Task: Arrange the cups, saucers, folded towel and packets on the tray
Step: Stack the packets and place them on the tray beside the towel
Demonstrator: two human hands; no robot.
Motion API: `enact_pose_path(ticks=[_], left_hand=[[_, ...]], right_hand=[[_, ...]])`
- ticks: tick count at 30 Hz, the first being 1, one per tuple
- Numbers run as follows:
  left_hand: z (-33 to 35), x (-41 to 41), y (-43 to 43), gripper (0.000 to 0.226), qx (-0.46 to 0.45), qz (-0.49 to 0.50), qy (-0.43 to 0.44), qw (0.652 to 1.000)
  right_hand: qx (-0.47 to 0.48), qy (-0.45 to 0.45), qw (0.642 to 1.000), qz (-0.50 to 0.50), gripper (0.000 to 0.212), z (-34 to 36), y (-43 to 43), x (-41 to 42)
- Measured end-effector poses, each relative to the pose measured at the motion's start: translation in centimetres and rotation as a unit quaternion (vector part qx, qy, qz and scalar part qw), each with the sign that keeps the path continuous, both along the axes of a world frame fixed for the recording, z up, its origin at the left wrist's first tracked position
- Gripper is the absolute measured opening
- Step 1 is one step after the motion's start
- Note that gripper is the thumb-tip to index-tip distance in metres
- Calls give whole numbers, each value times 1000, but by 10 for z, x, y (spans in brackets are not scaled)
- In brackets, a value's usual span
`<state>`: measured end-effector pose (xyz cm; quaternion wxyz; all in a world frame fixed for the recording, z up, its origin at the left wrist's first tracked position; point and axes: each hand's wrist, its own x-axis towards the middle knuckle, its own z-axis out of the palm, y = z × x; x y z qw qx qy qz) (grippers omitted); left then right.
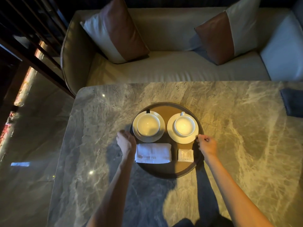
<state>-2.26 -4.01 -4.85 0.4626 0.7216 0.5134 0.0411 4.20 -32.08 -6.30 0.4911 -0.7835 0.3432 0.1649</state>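
Observation:
A round dark tray (167,171) lies on the marble table. At its back stand two white cups on white saucers: the left cup (148,124) on its saucer (159,135), the right cup (185,125) on its saucer (172,133). In front of them lie a folded white towel (153,153) at the left and small packets (185,155) at the right. My left hand (125,140) curls over the tray's left rim. My right hand (207,145) grips the right rim beside the right saucer.
The marble table (237,136) stretches wide on both sides. A dark blue cloth (293,102) lies at its right edge. Behind the table stands a beige sofa (164,69) with two brown-and-white cushions. Dark wooden slats rise at the left.

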Motion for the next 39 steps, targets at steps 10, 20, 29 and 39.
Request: enact_pose_path(ticks=[10,20,29,39], left_hand=[[-23,3,2,21,-33,-48,53,997],[-27,1,1,18,-48,-7,2,999],[-20,-1,1,20,-53,-12,-21,998],[-23,-3,5,17,-38,-58,-5,998]], right_hand=[[59,98,989,-94,6,-9,2,16],[87,135,977,-139,9,-14,3,20],[92,150,976,-127,20,-13,1,21],[89,151,978,-114,16,-13,1,21]])
